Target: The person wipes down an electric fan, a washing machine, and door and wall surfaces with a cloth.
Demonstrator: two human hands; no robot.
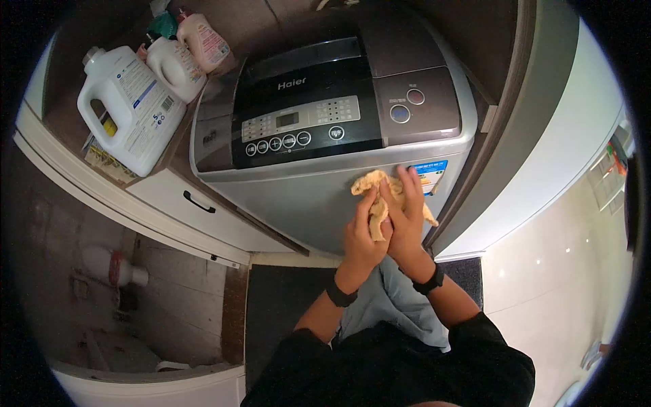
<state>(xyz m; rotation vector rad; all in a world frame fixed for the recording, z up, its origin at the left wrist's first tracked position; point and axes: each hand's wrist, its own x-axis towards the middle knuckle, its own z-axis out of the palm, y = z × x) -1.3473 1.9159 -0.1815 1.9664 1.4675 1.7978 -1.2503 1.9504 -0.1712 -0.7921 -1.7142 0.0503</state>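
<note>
A crumpled yellow cloth (pixel 369 182) is bunched between my two hands, in front of the washing machine's (pixel 285 197) grey front panel. My left hand (pixel 364 239) is closed around the cloth's left part, and a strip of it hangs below the fingers. Close beside it, my right hand (pixel 405 227) presses on the cloth with its fingers pointing up, and one corner sticks out on its right. Behind the right fingertips is a blue and white label (pixel 431 173) on the machine. Whether the cloth touches the panel I cannot tell.
White detergent jug (pixel 146 102), a smaller white bottle (pixel 178 71) and a pink bottle (pixel 203 44) stand on the counter at left. Below is a white drawer with a black handle (pixel 199 202). A dark mat (pixel 285 305) lies underfoot. A cabinet edge (pixel 498 136) borders the machine's right side.
</note>
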